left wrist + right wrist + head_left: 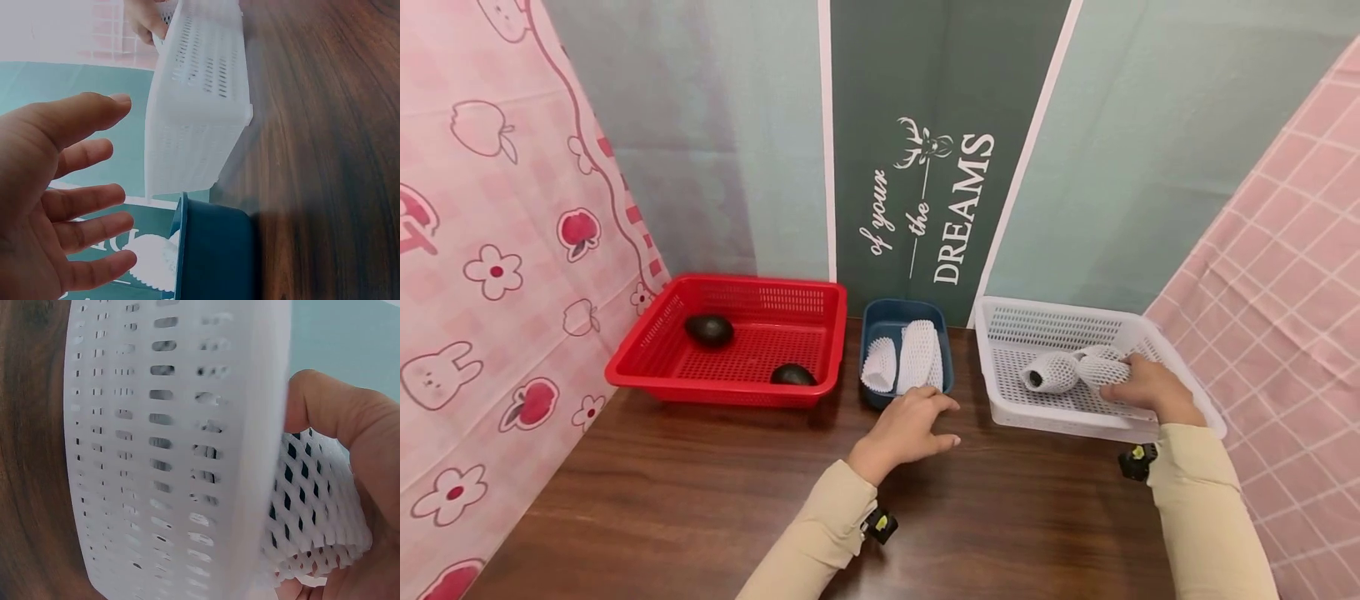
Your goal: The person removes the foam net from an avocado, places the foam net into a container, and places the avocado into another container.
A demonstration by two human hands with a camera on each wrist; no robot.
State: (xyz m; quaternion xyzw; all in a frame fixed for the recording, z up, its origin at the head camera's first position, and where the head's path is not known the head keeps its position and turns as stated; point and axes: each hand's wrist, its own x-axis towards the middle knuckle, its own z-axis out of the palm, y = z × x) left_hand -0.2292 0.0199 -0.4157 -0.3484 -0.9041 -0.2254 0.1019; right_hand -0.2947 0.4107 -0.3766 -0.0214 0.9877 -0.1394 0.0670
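My right hand [1152, 390] is inside the white basket [1060, 425], gripping an avocado in a white foam net [1102, 372]. Dark skin shows through the mesh of the foam-netted avocado [303, 487] in the right wrist view, with thumb and fingers on either side. Beside it lies another netted avocado [1051, 372], and more white netting shows behind. My left hand [910, 429] hovers at the front edge of the blue bin [947, 354], fingers spread and holding nothing. Inside that bin are white foam nets [919, 354].
A red basket [730, 396] on the left holds two bare avocados, one avocado [709, 330] at the back and one avocado [793, 375] near the front right. All containers stand on the brown wooden table [700, 492], against a hanging cloth [760, 167].
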